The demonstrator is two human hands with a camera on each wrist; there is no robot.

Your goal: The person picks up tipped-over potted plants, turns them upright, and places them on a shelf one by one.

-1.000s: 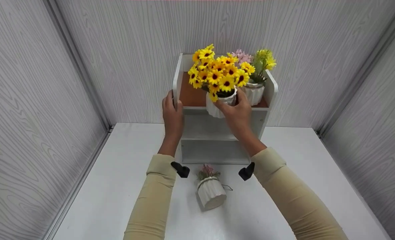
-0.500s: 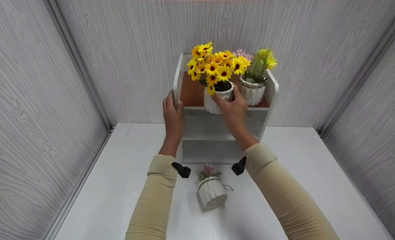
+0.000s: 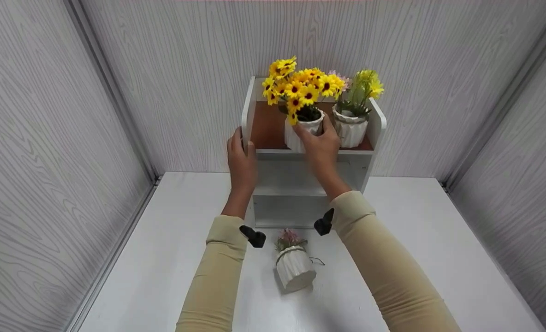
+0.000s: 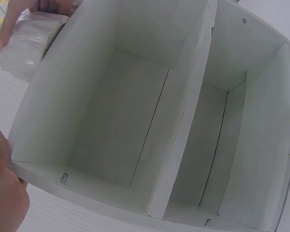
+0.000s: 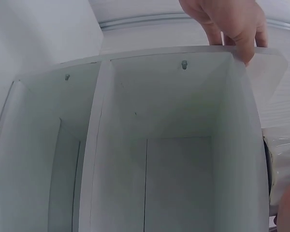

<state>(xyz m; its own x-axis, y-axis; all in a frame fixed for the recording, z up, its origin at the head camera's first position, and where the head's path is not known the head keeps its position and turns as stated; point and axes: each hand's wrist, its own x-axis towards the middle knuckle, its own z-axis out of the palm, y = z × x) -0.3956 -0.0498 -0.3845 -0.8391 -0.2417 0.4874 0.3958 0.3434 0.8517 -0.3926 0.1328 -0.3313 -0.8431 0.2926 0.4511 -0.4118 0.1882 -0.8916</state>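
The sunflower pot (image 3: 292, 139) is in the right hand (image 3: 322, 144), at the front of the top of a small white shelf (image 3: 284, 174). The thumb is on the front of the pot and the fingers bend round its right side, so the hand is only as wide as the bit it pinches. Yellow flowers (image 3: 303, 90) stick up just above these fingers. The pot hides its own bottom, so I can't quite tell if it touches the brown board (image 3: 268, 127).

The left hand (image 3: 243, 163) grips the shelf's left side, thumb in front and fingers bent round the outside. Just right of the right fingers stands a second white pot (image 3: 351, 131) with light yellow flowers (image 3: 367, 85), and pink flowers (image 3: 346, 82) peek out up there too. Well below both hands' fingers, a third white pot (image 3: 296, 268) lies on its side on the white table (image 3: 162, 258).
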